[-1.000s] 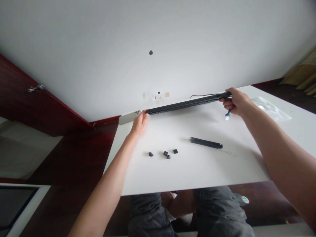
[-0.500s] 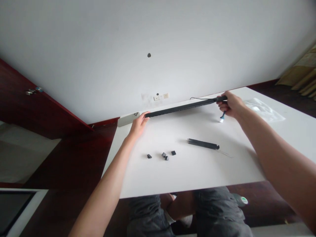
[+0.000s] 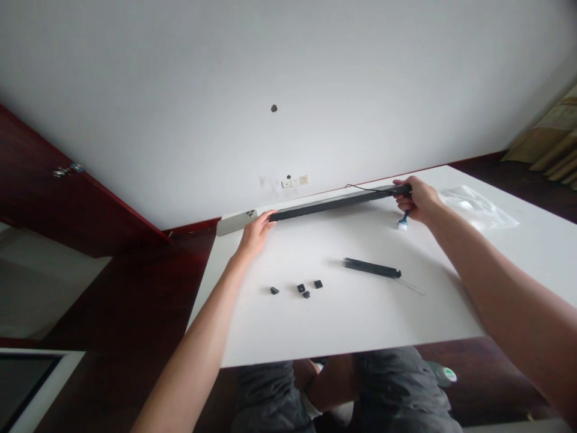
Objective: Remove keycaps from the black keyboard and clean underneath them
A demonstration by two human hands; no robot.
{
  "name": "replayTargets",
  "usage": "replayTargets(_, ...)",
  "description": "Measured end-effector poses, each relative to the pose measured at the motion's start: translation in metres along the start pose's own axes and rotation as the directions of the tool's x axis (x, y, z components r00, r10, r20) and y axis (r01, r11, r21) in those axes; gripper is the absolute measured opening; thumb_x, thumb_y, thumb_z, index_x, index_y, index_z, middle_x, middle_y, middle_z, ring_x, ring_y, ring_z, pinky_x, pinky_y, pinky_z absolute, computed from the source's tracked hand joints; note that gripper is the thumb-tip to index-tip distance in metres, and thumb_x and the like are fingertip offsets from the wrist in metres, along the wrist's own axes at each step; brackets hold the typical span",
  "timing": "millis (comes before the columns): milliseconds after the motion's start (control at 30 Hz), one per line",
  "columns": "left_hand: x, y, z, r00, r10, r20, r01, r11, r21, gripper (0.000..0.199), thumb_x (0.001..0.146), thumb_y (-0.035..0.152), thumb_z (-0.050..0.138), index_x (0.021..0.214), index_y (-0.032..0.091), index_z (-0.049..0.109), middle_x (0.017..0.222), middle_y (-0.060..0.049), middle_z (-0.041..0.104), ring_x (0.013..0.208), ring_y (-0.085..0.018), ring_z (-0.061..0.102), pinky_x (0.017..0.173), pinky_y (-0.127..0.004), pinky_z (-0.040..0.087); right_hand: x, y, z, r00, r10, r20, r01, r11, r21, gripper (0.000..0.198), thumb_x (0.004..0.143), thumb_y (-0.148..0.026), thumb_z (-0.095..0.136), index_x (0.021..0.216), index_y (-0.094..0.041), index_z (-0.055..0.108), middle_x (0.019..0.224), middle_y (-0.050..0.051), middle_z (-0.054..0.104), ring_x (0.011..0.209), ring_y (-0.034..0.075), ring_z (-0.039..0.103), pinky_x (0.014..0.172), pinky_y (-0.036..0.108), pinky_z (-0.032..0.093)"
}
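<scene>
Keyboard (image 3: 333, 205), probably, seen nearly edge-on | just right of frame centre | gripped at left end by left hand (image 3: 256, 234), at right end by right hand (image 3: 420, 201), also clasping brush (image 3: 403, 223) | loose black keycaps (image 3: 301, 288), lower centre

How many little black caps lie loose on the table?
4: a left cap, a middle cap, a nearer cap beside it, and a right cap. Others may be hidden.
</scene>
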State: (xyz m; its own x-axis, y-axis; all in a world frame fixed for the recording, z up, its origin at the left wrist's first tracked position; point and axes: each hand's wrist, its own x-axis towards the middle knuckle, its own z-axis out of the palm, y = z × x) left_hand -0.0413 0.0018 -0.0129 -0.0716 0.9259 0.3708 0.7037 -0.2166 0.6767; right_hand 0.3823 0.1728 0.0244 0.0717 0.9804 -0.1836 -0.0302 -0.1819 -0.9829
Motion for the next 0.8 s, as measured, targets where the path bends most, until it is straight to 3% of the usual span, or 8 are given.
replayTargets(100, -0.002, 0.001, 0.000, 1.000, 0.017, -0.026, -0.016, 0.999, 0.036, 0.045, 0.107, 0.045, 0.051, 0.142, 0.022, 0.067, 0.125, -0.012, 0.079, 0.119, -0.027, 0.074, 0.106, -0.037, 0.053, 0.004, 0.002, -0.002, 1.000, 0.002, 0.026, -0.005, 0.994, 0.110, 0.010, 0.093, -0.020, 0.051, 0.092, -0.023, 0.061, 0.058, -0.004, 0.041, 0.049, 0.013, 0.024, 0.043, 0.024, 0.016)
replayTargets(267, -0.004, 0.006, -0.004, 0.981, 0.109, -0.158, -0.102, 0.993, 0.052, 0.045, 0.109, 0.046, 0.050, 0.143, 0.022, 0.066, 0.142, -0.012, 0.073, 0.128, -0.026, 0.070, 0.114, -0.037, 0.050, 0.007, 0.001, 0.000, 0.987, -0.160, 0.035, 0.145, 0.952, 0.269, 0.011, 0.093, -0.021, 0.055, 0.096, -0.022, 0.066, 0.058, -0.004, 0.040, 0.049, 0.013, 0.027, 0.038, 0.022, 0.017)
replayTargets(433, -0.002, -0.001, 0.000, 0.995, 0.072, -0.072, -0.069, 0.997, 0.039, 0.040, 0.107, 0.040, 0.053, 0.138, 0.020, 0.068, 0.133, -0.013, 0.076, 0.121, -0.027, 0.073, 0.109, -0.040, 0.055, 0.012, 0.006, -0.003, 0.997, 0.015, 0.080, -0.034, 0.968, 0.248, 0.009, 0.095, -0.024, 0.060, 0.091, -0.020, 0.067, 0.054, -0.002, 0.044, 0.045, 0.010, 0.023, 0.035, 0.021, 0.016)
replayTargets(667, -0.003, -0.001, -0.001, 0.978, 0.147, -0.145, -0.141, 0.989, 0.053, 0.041, 0.110, 0.039, 0.048, 0.144, 0.022, 0.064, 0.145, -0.012, 0.070, 0.132, -0.026, 0.068, 0.116, -0.040, 0.050, 0.014, 0.005, -0.004, 0.990, -0.123, 0.063, 0.097, 0.942, 0.322, 0.010, 0.094, -0.026, 0.063, 0.098, -0.021, 0.071, 0.056, -0.003, 0.041, 0.045, 0.011, 0.028, 0.034, 0.021, 0.019)
replayTargets(800, -0.003, -0.007, 0.000, 0.996, 0.062, -0.071, -0.058, 0.997, 0.055, 0.039, 0.108, 0.039, 0.051, 0.140, 0.021, 0.066, 0.131, -0.012, 0.077, 0.113, -0.025, 0.076, 0.103, -0.038, 0.057, 0.015, 0.008, -0.004, 0.998, -0.022, 0.065, 0.005, 0.967, 0.255, 0.012, 0.091, -0.023, 0.063, 0.098, -0.018, 0.071, 0.056, -0.002, 0.045, 0.044, 0.010, 0.026, 0.033, 0.020, 0.016)
